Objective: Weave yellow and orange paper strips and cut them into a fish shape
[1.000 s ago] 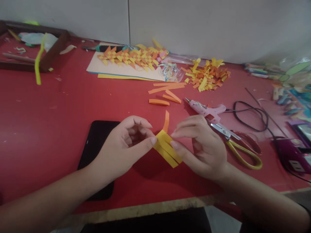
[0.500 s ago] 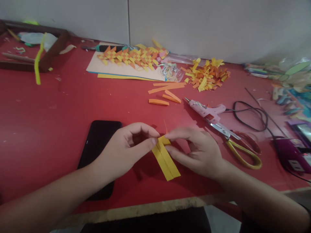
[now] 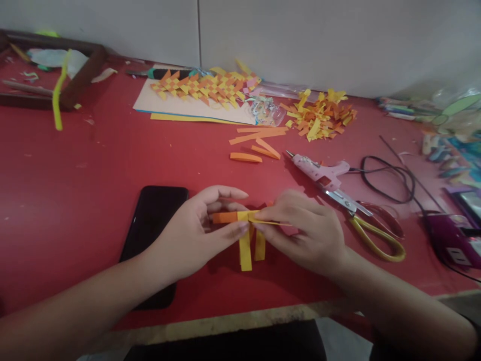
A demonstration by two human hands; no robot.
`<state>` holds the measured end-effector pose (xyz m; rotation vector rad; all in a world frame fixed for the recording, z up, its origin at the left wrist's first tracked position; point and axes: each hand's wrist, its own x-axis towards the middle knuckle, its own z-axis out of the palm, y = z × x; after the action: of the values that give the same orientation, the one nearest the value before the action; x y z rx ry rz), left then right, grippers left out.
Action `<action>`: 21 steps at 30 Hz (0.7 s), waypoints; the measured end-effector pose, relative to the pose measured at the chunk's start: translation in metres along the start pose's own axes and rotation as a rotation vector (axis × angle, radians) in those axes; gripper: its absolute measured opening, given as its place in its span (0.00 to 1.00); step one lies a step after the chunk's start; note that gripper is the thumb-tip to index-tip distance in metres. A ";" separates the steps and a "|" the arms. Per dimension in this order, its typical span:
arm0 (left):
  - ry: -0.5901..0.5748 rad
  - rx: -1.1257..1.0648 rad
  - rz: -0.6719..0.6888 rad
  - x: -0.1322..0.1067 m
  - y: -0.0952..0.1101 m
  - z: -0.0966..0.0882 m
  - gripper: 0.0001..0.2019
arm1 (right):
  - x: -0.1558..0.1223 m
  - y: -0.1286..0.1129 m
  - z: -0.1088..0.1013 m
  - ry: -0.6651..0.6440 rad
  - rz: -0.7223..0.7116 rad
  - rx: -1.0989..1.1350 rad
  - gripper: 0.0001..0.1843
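Observation:
Yellow paper strips (image 3: 245, 250) and an orange paper strip (image 3: 225, 217) cross each other between my hands, just above the red table. My left hand (image 3: 208, 220) pinches the crossing from the left with thumb and a finger, its index finger raised off the paper. From the right, my right hand (image 3: 300, 223) pinches a yellow strip that lies nearly level, seen edge-on. Two yellow ends hang down below the fingers. Part of the folded crossing is hidden by the fingertips. A black phone (image 3: 150, 240) lies partly under my left forearm.
Loose orange strips (image 3: 246, 158) lie beyond my hands. A pink glue gun (image 3: 319, 171) and yellow-handled scissors (image 3: 376, 235) are at the right. Farther back are a woven orange-yellow paper chain (image 3: 203, 89), a pile of folded pieces (image 3: 319, 115) and a wooden frame (image 3: 86, 75).
The paper strips have been turned: the yellow ends that slanted down together now hang apart, one yellow strip points right, and an orange end shows at left. My left index finger has lifted.

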<state>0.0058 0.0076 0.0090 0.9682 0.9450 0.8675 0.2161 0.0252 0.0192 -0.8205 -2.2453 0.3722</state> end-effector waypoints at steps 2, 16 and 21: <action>0.007 0.005 0.014 0.000 -0.001 0.000 0.15 | 0.002 -0.001 0.000 -0.001 0.003 0.009 0.06; 0.032 0.138 0.016 -0.001 -0.002 -0.001 0.14 | 0.003 -0.004 0.003 -0.007 0.227 0.134 0.06; 0.021 0.159 -0.009 -0.002 0.000 0.000 0.13 | 0.002 -0.002 0.004 -0.023 0.265 0.197 0.02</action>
<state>0.0047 0.0060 0.0095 1.0920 1.0479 0.8058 0.2108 0.0247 0.0186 -1.0133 -2.0831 0.7184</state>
